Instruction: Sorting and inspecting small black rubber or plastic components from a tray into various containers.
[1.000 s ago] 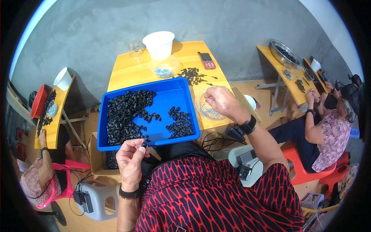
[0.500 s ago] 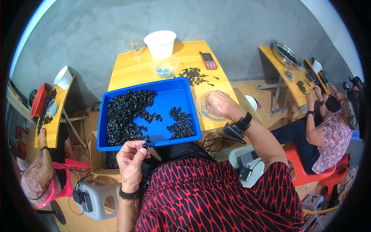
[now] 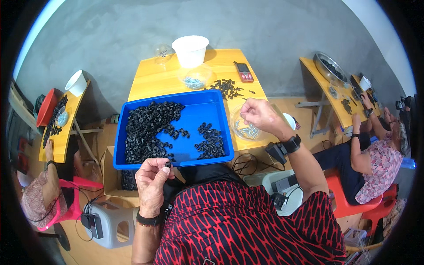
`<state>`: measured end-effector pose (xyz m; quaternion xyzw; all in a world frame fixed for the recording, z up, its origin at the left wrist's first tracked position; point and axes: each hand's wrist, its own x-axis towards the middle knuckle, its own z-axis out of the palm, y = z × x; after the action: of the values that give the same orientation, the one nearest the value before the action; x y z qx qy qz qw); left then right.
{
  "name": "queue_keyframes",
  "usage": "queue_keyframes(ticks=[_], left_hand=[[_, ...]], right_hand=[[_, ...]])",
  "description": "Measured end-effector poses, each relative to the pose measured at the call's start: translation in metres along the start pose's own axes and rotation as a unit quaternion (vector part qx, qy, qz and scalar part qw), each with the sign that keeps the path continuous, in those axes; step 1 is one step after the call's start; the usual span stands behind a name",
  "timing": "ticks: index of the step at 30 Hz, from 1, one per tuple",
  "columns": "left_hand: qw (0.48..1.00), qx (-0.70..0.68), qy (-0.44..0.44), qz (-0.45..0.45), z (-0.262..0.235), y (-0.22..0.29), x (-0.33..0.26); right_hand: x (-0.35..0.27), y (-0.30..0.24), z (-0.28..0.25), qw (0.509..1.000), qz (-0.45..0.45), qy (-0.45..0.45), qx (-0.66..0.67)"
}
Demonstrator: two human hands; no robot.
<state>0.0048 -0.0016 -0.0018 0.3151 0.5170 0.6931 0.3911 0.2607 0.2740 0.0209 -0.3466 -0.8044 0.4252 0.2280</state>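
My left hand [image 3: 150, 185] pinches a small black plastic clip [image 3: 168, 164] between thumb and forefinger, at the near edge of a blue tray [image 3: 183, 148]. Inside the tray lie a large heap of similar black clips [image 3: 145, 126] on the left and a smaller heap [image 3: 209, 142] on the right. My right hand [image 3: 263, 116] is just above a clear round dish holding thin silvery nails [image 3: 247, 131]. Its thumb and fingers are pressed together; whatever sits between them is too small to make out.
On the yellow table [image 3: 154, 77] stand a white tub [image 3: 191, 51], a clear bowl of bluish nails [image 3: 194, 82], scattered black pieces [image 3: 226, 88] and a red phone [image 3: 244, 73]. Co-workers sit at side tables, left [image 3: 46, 185] and right [image 3: 375, 170]. Cables hang beside a stool [image 3: 287, 183].
My right hand has risen out of the nail dish, uncovering the nails, with its fingers pinched. My left hand keeps the clip in nearly the same place. The view has shifted slightly.
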Motion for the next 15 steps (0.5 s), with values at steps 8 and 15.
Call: queue_keyframes(ticks=[8, 15], left_hand=[[1.0, -0.023, -0.006, -0.015, -0.003, 0.004, 0.0], [0.998, -0.058, -0.015, -0.01, -0.002, 0.007, -0.002]], right_hand=[[-0.026, -0.039, 0.035, 0.944, -0.041, -0.023, 0.327], [-0.034, -0.057, 0.069, 0.878, -0.058, -0.053, 0.473]])
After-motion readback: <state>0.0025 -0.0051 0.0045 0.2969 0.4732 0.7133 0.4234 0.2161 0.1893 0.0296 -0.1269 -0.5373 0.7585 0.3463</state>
